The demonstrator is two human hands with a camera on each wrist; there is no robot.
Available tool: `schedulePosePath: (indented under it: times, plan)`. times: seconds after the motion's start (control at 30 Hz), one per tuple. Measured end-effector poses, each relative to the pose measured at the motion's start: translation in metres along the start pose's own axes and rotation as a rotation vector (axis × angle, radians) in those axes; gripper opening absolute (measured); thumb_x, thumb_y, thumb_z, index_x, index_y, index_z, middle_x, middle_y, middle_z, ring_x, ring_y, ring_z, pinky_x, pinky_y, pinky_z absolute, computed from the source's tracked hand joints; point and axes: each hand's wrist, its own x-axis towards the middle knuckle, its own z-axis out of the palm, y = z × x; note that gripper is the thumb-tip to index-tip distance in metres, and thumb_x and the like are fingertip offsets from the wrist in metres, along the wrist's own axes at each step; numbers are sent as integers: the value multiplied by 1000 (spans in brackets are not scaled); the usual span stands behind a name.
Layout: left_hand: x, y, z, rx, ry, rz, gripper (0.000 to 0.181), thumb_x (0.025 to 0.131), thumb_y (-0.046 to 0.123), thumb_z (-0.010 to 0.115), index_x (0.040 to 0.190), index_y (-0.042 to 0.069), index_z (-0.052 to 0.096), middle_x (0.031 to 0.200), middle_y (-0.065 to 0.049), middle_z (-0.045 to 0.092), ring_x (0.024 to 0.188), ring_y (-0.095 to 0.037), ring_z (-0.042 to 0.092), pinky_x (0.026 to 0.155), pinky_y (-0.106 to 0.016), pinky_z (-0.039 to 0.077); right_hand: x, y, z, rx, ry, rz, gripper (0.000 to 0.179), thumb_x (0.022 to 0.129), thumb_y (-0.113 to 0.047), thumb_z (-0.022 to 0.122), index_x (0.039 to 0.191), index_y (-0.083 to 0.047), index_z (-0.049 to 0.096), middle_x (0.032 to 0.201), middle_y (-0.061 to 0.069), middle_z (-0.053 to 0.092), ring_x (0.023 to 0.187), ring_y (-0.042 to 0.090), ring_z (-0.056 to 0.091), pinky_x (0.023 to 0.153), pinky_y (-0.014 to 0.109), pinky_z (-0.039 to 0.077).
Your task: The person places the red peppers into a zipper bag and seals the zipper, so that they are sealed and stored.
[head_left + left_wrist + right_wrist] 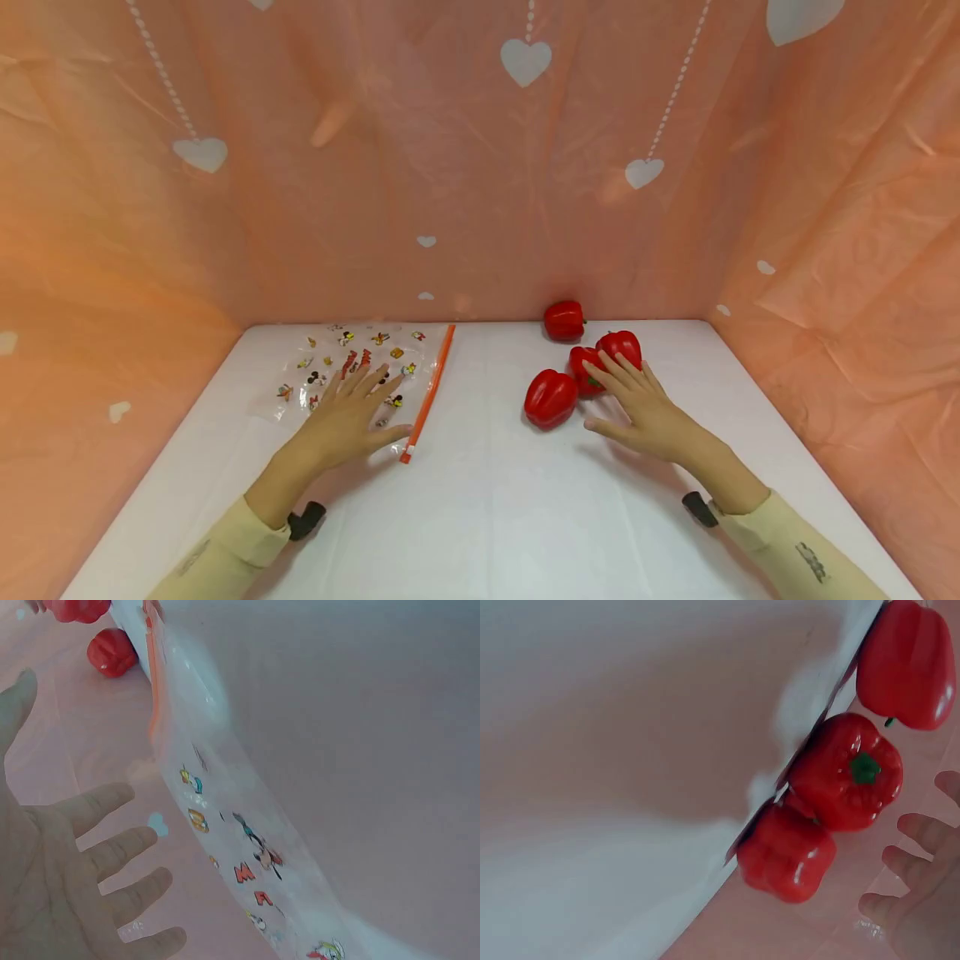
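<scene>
Fingers spread, my left hand (345, 425) hovers over the near part of a clear zip bag (300, 404) printed with cartoon figures. The bag lies flat, its orange slider strip (431, 387) toward the middle of the table. My right hand (648, 412) is also spread and holds nothing, just on the near side of a group of red bell peppers. The nearest pepper (551, 400) lies left of its fingers. Two more, a middle pepper (587, 371) and a right pepper (621, 346), sit beyond the fingertips, partly covered by them. A fourth-looking back pepper (564, 321) lies near the rear edge.
The white table (480, 517) is walled at the back and both sides by a peach curtain (390, 183) with white hearts. A dark wrist strap piece (306, 521) shows under the left sleeve, and another (700, 508) under the right.
</scene>
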Motion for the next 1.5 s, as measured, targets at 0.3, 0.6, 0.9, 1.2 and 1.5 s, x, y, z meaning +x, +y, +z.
schedulePosePath:
  times: [0.3, 0.6, 0.9, 1.2, 1.5]
  plan:
    - [16, 11, 6, 7, -33, 21, 89, 97, 67, 65, 163, 11, 45, 171, -20, 36, 156, -49, 32, 124, -73, 17, 18, -9, 5, 43, -15, -87, 92, 96, -50, 77, 169, -18, 33, 176, 15, 26, 163, 43, 14, 129, 66, 8]
    - [33, 19, 12, 50, -82, 34, 86, 99, 63, 66, 164, 10, 44, 170, -22, 37, 156, -48, 33, 125, -70, 19, 32, -17, 10, 57, -50, -124, 88, 96, -50, 77, 168, -18, 37, 175, 18, 29, 163, 42, 18, 128, 65, 16]
    - [48, 23, 18, 81, -101, 10, 85, 99, 58, 70, 163, 9, 44, 167, -22, 41, 153, -46, 39, 124, -67, 27, 42, -22, 14, 60, -82, -118, 89, 98, -49, 76, 170, -22, 32, 176, 15, 26, 163, 43, 17, 125, 68, 22]
    - [55, 25, 19, 106, -134, 19, 85, 98, 53, 74, 163, 7, 43, 164, -24, 44, 147, -48, 47, 120, -65, 36, 45, -23, 17, 58, -107, -103, 93, 94, -47, 80, 170, -20, 32, 176, 15, 26, 163, 42, 17, 124, 69, 22]
    - [57, 29, 18, 51, -184, -3, 81, 99, 42, 78, 162, 6, 44, 163, -24, 46, 147, -48, 46, 120, -65, 35, 45, -24, 18, 24, -121, -87, 96, 90, -41, 86, 168, -17, 35, 171, 16, 37, 162, 43, 22, 122, 69, 29]
